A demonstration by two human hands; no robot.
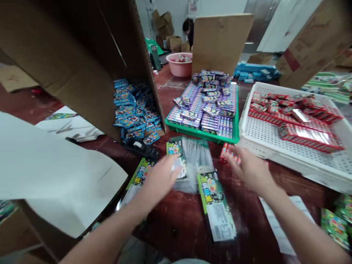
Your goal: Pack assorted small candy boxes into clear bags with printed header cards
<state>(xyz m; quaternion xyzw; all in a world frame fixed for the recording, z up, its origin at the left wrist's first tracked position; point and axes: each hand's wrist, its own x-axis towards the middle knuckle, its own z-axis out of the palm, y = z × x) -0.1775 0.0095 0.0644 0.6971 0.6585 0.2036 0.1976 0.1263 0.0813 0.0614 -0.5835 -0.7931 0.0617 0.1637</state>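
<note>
My left hand [161,179], blurred, reaches over a stack of clear plastic bags with green printed cards [196,154]. Its thumb and fingers are apart and nothing shows between them; I cannot tell if the fingertips touch the stack. My right hand [249,168] is closed over a row of small red packs [225,152] on the table, whose left end sticks out past the fingers. Between the hands and closer to me lies a single green-and-black printed bag [217,207] with a white label. Another printed bag [140,172] is partly behind my left hand.
A green tray [202,135] of purple packs stands ahead, with a white perforated tray [255,135] of red packs at right. An open cardboard box [90,69] spills blue packs [134,110] at left. A black tape dispenser [141,147] lies before it. A person [188,29] is far back.
</note>
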